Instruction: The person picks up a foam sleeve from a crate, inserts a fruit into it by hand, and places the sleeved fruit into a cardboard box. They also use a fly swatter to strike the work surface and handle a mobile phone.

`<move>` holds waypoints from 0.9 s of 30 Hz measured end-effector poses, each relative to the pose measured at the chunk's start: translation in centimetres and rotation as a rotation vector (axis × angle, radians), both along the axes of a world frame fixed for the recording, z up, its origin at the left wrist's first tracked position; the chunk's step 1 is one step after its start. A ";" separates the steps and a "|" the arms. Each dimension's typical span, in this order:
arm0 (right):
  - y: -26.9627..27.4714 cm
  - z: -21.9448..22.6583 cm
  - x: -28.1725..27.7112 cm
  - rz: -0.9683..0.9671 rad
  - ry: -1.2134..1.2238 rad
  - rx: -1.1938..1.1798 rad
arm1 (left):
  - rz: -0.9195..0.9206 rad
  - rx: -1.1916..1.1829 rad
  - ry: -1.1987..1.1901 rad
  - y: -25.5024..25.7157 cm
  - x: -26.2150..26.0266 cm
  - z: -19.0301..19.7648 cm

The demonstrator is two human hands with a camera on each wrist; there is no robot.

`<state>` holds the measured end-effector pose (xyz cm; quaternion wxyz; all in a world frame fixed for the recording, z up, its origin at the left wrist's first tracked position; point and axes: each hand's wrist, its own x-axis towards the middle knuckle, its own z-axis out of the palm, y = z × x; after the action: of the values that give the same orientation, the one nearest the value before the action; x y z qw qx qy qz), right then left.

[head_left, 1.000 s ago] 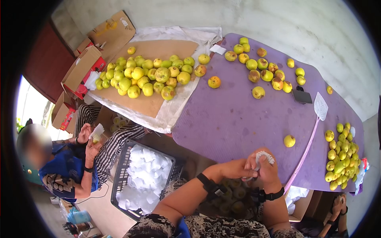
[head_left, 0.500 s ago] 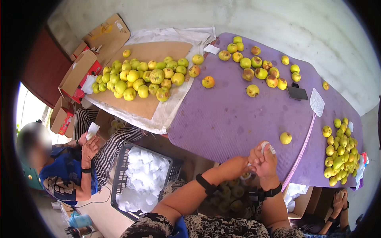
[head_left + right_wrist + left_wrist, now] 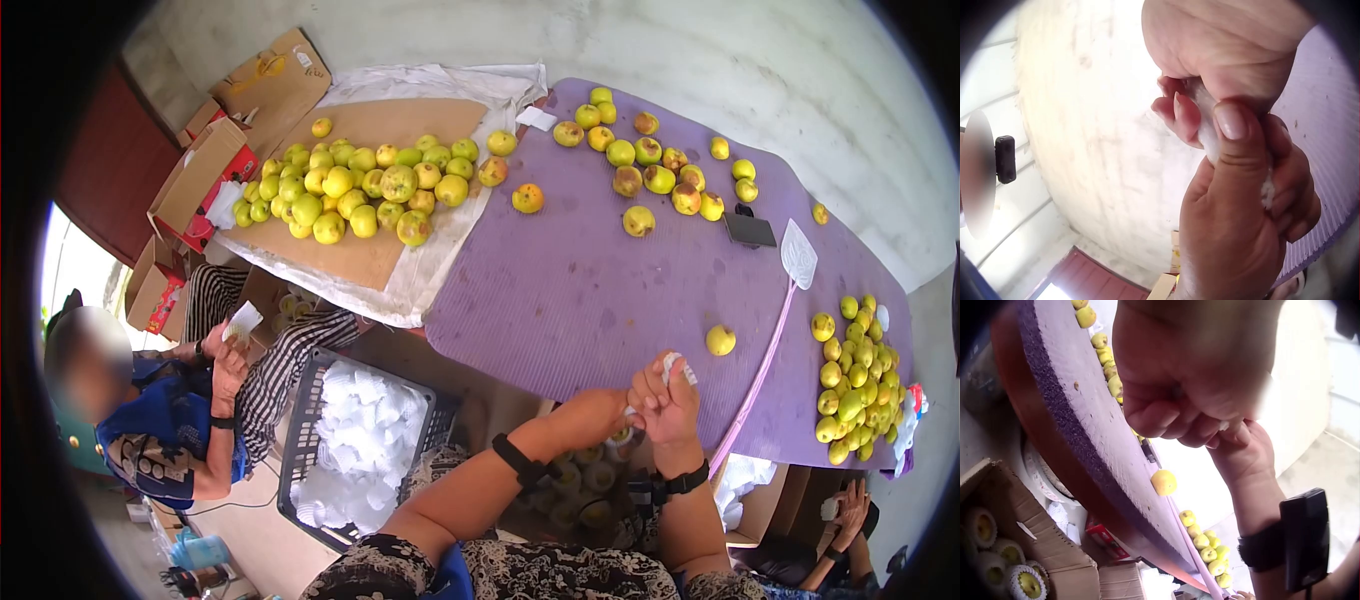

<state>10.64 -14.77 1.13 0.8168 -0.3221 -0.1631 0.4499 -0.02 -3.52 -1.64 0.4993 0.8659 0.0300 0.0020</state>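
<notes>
Both hands meet in front of the purple table edge, gripping one white foam fruit net (image 3: 682, 369). My left hand (image 3: 608, 412) curls at its lower end. My right hand (image 3: 668, 405) wraps most of the net, so only a small part shows above the fingers. In the right wrist view the net (image 3: 1208, 128) is a bunched strip between the hands, with one thumb pressed along it. In the left wrist view the hands' fingers meet, and only a scrap of white shows. A yellow apple (image 3: 720, 340) lies on the table beyond my right hand.
Apples are heaped on cardboard (image 3: 370, 262) at left, and more (image 3: 855, 375) at the table's right. A fly swatter (image 3: 798, 255) lies across the purple mat (image 3: 560, 300). A black crate (image 3: 297, 440) holds white nets. A seated person (image 3: 175, 430) is at left; another person's hands (image 3: 850, 515) show lower right.
The foam net stood out of my hands as a ring; now it is bunched mostly inside the right fingers. The head view has shifted slightly.
</notes>
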 end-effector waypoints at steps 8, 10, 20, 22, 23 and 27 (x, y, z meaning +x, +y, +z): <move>-0.4 -1.5 0.9 -0.128 0.099 0.007 | -0.026 -0.411 0.163 0.4 -0.4 0.7; -0.2 -0.8 1.2 -0.222 0.081 -0.024 | 0.047 -0.514 0.081 0.4 -0.2 -1.1; 0.9 -1.2 1.5 -0.297 0.061 -0.103 | 0.240 -0.857 -0.248 1.8 0.0 0.4; 0.5 -1.5 1.4 -0.232 0.032 -0.087 | 0.359 -0.804 -0.280 2.8 0.2 -0.1; 0.6 -1.8 0.9 -0.238 -0.058 -0.113 | 0.482 -0.751 -0.311 3.2 0.2 -0.4; 1.6 -1.4 -1.3 -0.159 -0.371 -0.202 | 0.568 -0.644 -0.346 3.6 0.1 -0.4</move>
<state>9.34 -13.17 -0.24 0.7693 -0.4913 -0.2386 0.3315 0.03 0.12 -2.02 0.7203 0.6111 0.1812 0.2738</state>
